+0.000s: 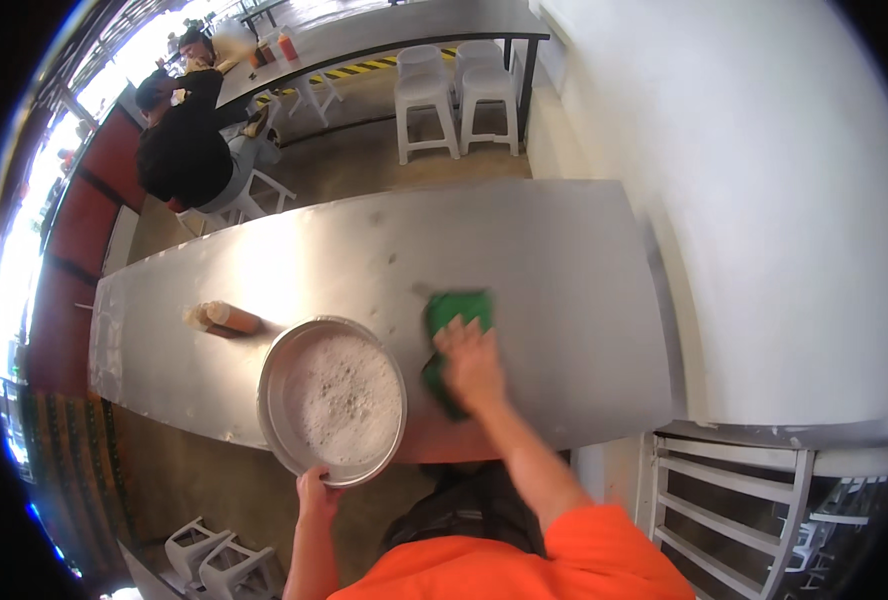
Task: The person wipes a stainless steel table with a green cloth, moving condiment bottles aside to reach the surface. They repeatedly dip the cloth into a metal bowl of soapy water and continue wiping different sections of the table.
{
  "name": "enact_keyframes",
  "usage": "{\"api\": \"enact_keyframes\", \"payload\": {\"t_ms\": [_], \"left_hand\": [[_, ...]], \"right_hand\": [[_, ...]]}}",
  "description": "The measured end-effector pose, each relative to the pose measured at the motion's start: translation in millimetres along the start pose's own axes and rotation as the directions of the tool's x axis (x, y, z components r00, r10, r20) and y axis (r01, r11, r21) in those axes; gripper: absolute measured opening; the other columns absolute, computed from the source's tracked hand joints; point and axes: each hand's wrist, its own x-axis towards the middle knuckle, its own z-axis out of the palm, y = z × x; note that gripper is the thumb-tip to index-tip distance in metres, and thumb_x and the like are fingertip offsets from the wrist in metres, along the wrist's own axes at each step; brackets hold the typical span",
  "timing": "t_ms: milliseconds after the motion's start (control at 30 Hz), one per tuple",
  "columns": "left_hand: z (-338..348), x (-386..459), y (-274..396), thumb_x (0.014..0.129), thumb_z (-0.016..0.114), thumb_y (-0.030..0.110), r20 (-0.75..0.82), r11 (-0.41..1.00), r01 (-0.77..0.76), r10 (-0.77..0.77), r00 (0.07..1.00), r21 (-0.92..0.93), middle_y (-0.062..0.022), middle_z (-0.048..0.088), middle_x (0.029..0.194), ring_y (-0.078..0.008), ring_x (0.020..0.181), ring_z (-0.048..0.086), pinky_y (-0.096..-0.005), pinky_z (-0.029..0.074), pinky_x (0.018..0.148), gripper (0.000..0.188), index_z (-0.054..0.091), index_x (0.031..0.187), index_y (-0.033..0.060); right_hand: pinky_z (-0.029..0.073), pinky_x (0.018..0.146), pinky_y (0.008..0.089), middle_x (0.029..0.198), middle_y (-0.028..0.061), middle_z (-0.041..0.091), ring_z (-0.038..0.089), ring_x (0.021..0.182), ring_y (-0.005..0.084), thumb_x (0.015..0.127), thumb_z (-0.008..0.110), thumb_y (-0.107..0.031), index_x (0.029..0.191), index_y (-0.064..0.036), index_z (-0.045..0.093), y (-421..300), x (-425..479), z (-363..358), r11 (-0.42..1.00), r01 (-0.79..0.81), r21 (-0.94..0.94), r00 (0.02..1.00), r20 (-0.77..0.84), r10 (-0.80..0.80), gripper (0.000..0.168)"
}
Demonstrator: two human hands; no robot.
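My left hand (pixel 318 487) grips the near rim of a round metal basin (pixel 268 409), which holds foamy, soapy liquid (pixel 346 397). The basin is over the near edge of a stainless steel table (pixel 564 300). To the right of it, my right hand (pixel 474 360) lies spread on a green cloth (pixel 460 306) against the tabletop, slightly blurred. Part of the cloth is hidden under the hand, and some of it trails out to the left and nearer to me. Left of the basin, a few sauce bottles (pixel 223 319) are grouped on the table.
A white wall (pixel 751 225) runs along the right side, with a white metal railing (pixel 725 499) at lower right. White plastic stools stand beyond the table (pixel 423 94) and at lower left (pixel 219 559). Two people sit at the far table (pixel 324 52), one in black (pixel 185 142).
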Motion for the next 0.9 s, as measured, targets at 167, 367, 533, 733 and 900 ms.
{"api": "enact_keyframes", "payload": {"t_ms": [167,367,533,733,900], "left_hand": [[-16.5,6.2,-10.7,0.079,0.061,0.008,-0.100,0.999,-0.014,0.011,0.995,-0.034,-0.0074,0.059,0.089,-0.0233,0.076,0.064,-0.0399,0.057,0.063,0.022,0.055,0.100,0.0031],[-9.0,7.0,-9.8,0.077,0.063,0.007,-0.232,0.999,0.009,-0.016,0.973,-0.031,-0.0053,0.056,0.084,-0.0211,0.073,0.061,-0.0371,0.056,0.063,0.022,0.055,0.097,0.0042],[-4.2,0.3,-16.6,0.076,0.065,0.007,-0.338,0.997,-0.031,0.005,0.941,-0.070,-0.0049,0.056,0.082,-0.0202,0.071,0.060,-0.0352,0.053,0.061,0.021,0.056,0.094,0.0037],[0.6,-5.4,-10.5,0.076,0.065,0.007,-0.346,0.994,-0.018,-0.020,0.938,-0.106,-0.0052,0.057,0.080,-0.0198,0.073,0.060,-0.0344,0.052,0.064,0.019,0.059,0.093,0.0016],[-2.7,4.0,-15.3,0.075,0.062,0.009,-0.330,0.985,-0.071,0.014,0.944,-0.160,-0.0085,0.060,0.083,-0.0246,0.076,0.063,-0.0376,0.055,0.070,0.016,0.059,0.088,0.0000]], "right_hand": [[0.026,0.118,0.0524,0.155,0.0112,0.040,0.035,0.143,0.0352,0.077,0.061,-0.016,0.140,-0.014,0.054,42.5,-41.5,-0.4,0.919,0.249,0.305,0.936,0.170,-0.310,0.063],[0.027,0.117,0.0501,0.149,0.0152,0.045,0.037,0.140,0.0378,0.089,0.058,-0.018,0.142,-0.008,0.046,313.0,86.1,-22.2,0.889,-0.455,0.042,0.827,-0.349,0.440,0.055],[0.026,0.118,0.0505,0.149,0.0192,0.044,0.035,0.141,0.0390,0.085,0.062,-0.018,0.139,-0.006,0.050,216.1,206.2,15.4,0.984,-0.153,0.088,0.955,-0.242,0.170,0.056],[0.018,0.124,0.0427,0.160,0.0078,0.034,0.029,0.148,0.0281,0.086,0.057,-0.025,0.148,-0.014,0.045,-69.7,172.1,69.3,0.711,0.571,0.411,0.752,0.088,-0.654,0.065],[0.026,0.119,0.0432,0.155,0.0097,0.041,0.036,0.143,0.0288,0.084,0.060,-0.026,0.144,-0.010,0.048,-23.5,270.2,90.8,0.839,0.442,0.317,0.893,-0.073,-0.444,0.063]]}}
